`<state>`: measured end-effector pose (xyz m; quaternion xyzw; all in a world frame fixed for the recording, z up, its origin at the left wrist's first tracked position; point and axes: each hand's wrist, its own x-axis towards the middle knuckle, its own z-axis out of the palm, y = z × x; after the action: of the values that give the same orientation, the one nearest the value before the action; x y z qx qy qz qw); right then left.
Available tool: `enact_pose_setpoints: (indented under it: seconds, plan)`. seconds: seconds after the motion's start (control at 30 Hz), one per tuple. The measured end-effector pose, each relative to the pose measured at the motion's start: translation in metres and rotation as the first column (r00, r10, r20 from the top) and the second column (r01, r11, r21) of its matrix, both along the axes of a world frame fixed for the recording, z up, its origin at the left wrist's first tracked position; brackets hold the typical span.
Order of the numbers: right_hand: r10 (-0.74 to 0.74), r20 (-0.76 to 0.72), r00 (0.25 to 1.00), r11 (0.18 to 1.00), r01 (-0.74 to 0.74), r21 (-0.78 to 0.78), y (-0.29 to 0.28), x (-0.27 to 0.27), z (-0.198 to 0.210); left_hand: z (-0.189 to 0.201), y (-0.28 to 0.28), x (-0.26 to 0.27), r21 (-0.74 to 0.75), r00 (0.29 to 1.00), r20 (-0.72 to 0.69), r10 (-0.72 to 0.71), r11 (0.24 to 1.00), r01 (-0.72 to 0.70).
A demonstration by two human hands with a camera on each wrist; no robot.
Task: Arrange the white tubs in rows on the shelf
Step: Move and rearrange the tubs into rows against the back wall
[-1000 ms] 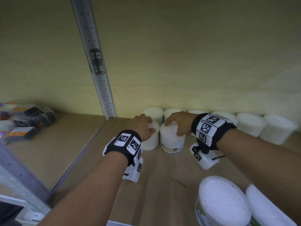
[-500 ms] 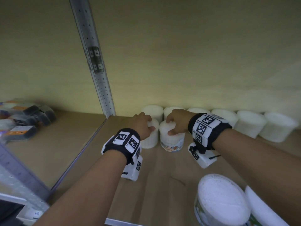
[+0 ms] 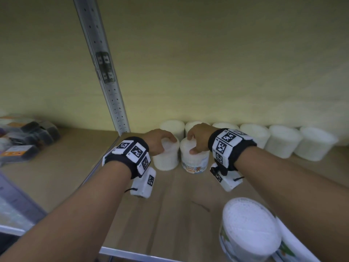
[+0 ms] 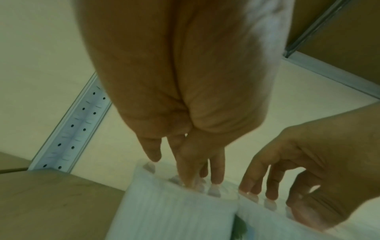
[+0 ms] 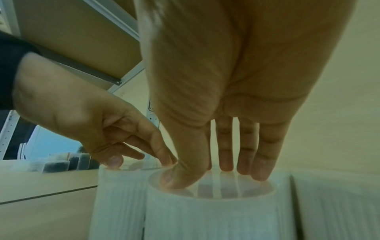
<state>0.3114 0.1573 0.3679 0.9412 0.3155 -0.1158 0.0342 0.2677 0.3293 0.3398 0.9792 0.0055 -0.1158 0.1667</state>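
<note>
Two white tubs stand side by side on the wooden shelf (image 3: 170, 214), just in front of a back row of several white tubs (image 3: 283, 140) along the wall. My left hand (image 3: 162, 140) rests its fingertips (image 4: 216, 178) on the lid of the plain left tub (image 3: 166, 159). My right hand (image 3: 194, 140) presses its thumb and fingertips (image 5: 261, 175) on the lid of the right tub (image 3: 195, 161), which carries a coloured label. In the right wrist view both lids (image 5: 216, 193) show the fingertips standing on top, fingers nearly straight.
Two larger-looking white tubs (image 3: 249, 231) sit at the shelf's front right, close under my right forearm. A perforated metal post (image 3: 105, 76) rises left of my left hand. Dark boxes (image 3: 24, 140) lie on the neighbouring shelf section at far left.
Both hands stay on the same two tubs. The hands and tubs have drifted only slightly in the view; no grip has changed.
</note>
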Motion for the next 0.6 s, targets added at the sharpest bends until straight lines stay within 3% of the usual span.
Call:
enact_pose_setpoints:
  seconds: [0.07, 0.17, 0.23, 0.37, 0.6]
  plan:
    - [-0.011, -0.004, 1.0, 1.0, 0.011, 0.003, 0.0, 0.0, 0.002, -0.001, -0.002, -0.003, -0.056, 0.998, 0.056, 0.001, 0.998, 0.002]
    - [-0.015, -0.018, 1.0, 1.0, 0.015, -0.017, 0.003, 0.003, 0.002, -0.009, -0.004, -0.006, -0.183, 0.952, 0.263, 0.154, 0.977, -0.107]
    - [-0.025, -0.028, 0.999, 0.999, 0.024, -0.03, 0.005, 0.005, 0.0, -0.017, -0.008, -0.006, -0.164, 0.91, 0.343, 0.233, 0.969, -0.187]
    - [-0.045, -0.023, 0.999, 0.998, 0.044, -0.034, 0.004, 0.007, -0.004, -0.028, -0.014, -0.006, 0.006, 0.927, 0.285, 0.244, 0.967, -0.256]
    - [-0.053, 0.016, 0.998, 0.998, 0.052, 0.023, 0.001, 0.006, -0.009, -0.017, -0.014, -0.006, 0.04, 0.967, 0.196, 0.166, 0.983, -0.176]
